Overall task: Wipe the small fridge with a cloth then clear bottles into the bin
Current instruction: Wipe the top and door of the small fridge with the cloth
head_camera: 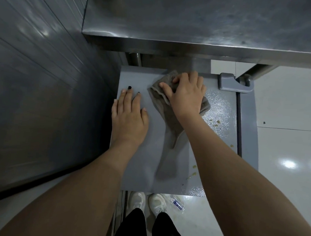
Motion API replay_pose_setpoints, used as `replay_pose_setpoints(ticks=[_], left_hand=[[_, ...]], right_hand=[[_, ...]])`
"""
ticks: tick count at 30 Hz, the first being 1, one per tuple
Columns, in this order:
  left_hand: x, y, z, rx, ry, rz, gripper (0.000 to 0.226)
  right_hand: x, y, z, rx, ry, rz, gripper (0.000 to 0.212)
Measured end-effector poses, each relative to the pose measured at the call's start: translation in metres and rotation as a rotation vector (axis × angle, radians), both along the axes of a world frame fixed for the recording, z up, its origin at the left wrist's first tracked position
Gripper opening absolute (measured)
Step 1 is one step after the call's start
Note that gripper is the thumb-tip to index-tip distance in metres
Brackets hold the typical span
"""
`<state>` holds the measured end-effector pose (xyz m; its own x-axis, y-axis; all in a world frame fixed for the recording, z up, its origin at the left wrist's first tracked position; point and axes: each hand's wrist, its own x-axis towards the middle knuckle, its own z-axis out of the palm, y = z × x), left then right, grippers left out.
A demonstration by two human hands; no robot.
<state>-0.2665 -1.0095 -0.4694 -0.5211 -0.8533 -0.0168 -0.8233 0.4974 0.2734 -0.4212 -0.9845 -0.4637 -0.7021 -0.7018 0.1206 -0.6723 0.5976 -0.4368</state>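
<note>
Looking down on the small fridge point(140, 161), its grey top fills the middle of the view. My right hand point(186, 96) curls over the bunched brown cloth point(166, 122) at one o'clock on the top, and the cloth's tail trails toward six. My left hand point(129, 116) lies flat with fingers straight at nine o'clock, bracing. Yellowish spots point(215, 122) sit at three o'clock. The cloth looks soft, limp and light, so it is best gripped at the bunch. A clear bottle point(178, 204) lies on the floor at six o'clock. It is likely light and easy to crush.
</note>
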Motion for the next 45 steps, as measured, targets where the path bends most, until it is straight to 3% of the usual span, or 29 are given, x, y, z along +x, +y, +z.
replay_pose_setpoints(ticks=[7,14,21,27,38,45], left_hand=[[0.001,0.0,-0.001,0.004,-0.004,-0.002,0.057],[0.0,0.0,0.0,0.012,-0.005,-0.003,0.059],[0.0,0.0,0.002,0.019,-0.009,-0.022,0.066],[0.0,-0.001,0.001,0.043,-0.025,-0.024,0.058],[0.001,0.001,0.002,0.033,-0.013,-0.023,0.057],[0.002,0.001,0.002,0.037,0.026,-0.026,0.056]], right_hand=[[0.018,0.046,-0.007,-0.039,0.115,-0.114,0.05],[-0.014,0.011,0.001,0.157,0.112,-0.1,0.052],[-0.017,0.009,0.003,0.226,0.12,-0.078,0.053],[0.024,0.045,-0.008,0.078,0.206,-0.094,0.048],[-0.019,-0.027,0.005,0.221,0.142,-0.017,0.049],[0.014,0.017,-0.002,0.132,0.123,-0.05,0.048]])
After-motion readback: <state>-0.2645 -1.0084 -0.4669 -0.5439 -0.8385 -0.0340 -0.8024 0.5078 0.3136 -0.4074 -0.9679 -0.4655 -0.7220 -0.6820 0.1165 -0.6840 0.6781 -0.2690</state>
